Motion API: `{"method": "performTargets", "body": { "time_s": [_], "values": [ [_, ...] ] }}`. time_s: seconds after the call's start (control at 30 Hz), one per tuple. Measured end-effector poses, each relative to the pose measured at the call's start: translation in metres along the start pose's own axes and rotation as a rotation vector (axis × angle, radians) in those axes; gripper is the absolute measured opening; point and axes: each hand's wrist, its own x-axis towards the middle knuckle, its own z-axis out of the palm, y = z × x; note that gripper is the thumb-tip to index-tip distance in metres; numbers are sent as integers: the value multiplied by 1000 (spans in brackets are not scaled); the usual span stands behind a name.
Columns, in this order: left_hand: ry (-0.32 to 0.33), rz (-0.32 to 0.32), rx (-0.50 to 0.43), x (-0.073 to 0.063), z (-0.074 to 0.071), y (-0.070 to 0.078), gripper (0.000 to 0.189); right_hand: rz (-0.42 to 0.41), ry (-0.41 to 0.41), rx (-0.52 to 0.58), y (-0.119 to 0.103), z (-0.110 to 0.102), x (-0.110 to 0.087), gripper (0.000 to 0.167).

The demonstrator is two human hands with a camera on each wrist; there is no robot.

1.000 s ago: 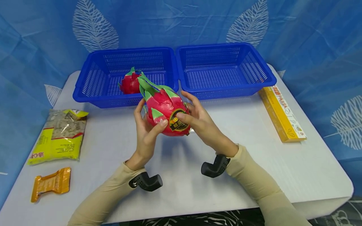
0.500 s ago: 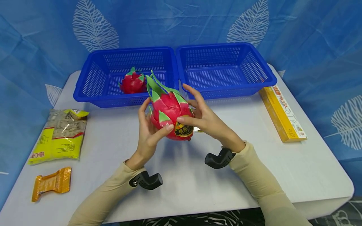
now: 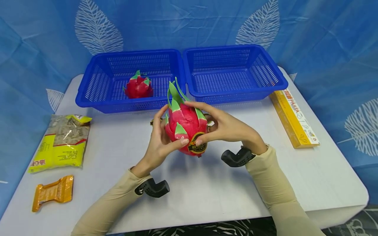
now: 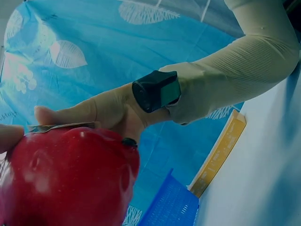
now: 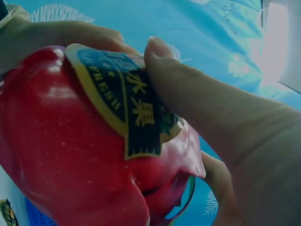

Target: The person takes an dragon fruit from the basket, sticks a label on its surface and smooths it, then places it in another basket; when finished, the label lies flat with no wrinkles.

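In the head view, both hands hold a red dragon fruit [image 3: 189, 126] with green leaf tips over the middle of the table. My left hand [image 3: 156, 147] grips its left side, the thumb along the front. On the other side, my right hand [image 3: 231, 127] grips with fingers curled around the top and back, its thumb at the edge of a round black-and-gold sticker [image 3: 197, 144]. The right wrist view shows that thumb on the sticker [image 5: 134, 101]. Smooth red skin of the dragon fruit [image 4: 70, 174] fills the lower left of the left wrist view.
Behind stand two blue baskets; the left basket [image 3: 130, 104] holds another dragon fruit [image 3: 138, 87], and the right basket [image 3: 236, 95] is beside it. A yellow bag [image 3: 62, 142] and an orange packet [image 3: 53, 192] lie left, a pasta box [image 3: 295, 121] right.
The dragon fruit has moved right and nearer to me, its leaves turning more upright. My right index finger, earlier raised off it, now lies over its top. My left hand moved slightly right.
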Motion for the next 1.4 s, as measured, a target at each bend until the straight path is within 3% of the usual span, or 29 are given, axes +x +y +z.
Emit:
{"method": "performTargets", "body": {
  "time_s": [0.27,0.67,0.93,1.07,1.17,1.3,1.4],
  "values": [
    [-46,0,-13,2,-3,-1,97,22,21,41,-1,4,0,81],
    [-84,4,31,6,-5,-1,94,49,126,51,-4,3,-2,76],
    [-70,24,105,12,-7,-3,70,61,176,126,-3,-5,-1,75],
    [-15,18,161,21,-10,-10,60,67,246,114,1,-14,0,74],
    [11,-35,199,33,-12,-18,52,68,302,120,4,-23,0,74],
    [-9,-119,286,51,-10,-29,47,97,376,119,9,-34,-3,71],
    [-39,-142,366,63,-4,-39,51,121,428,92,12,-43,-7,69]
  ]
}}
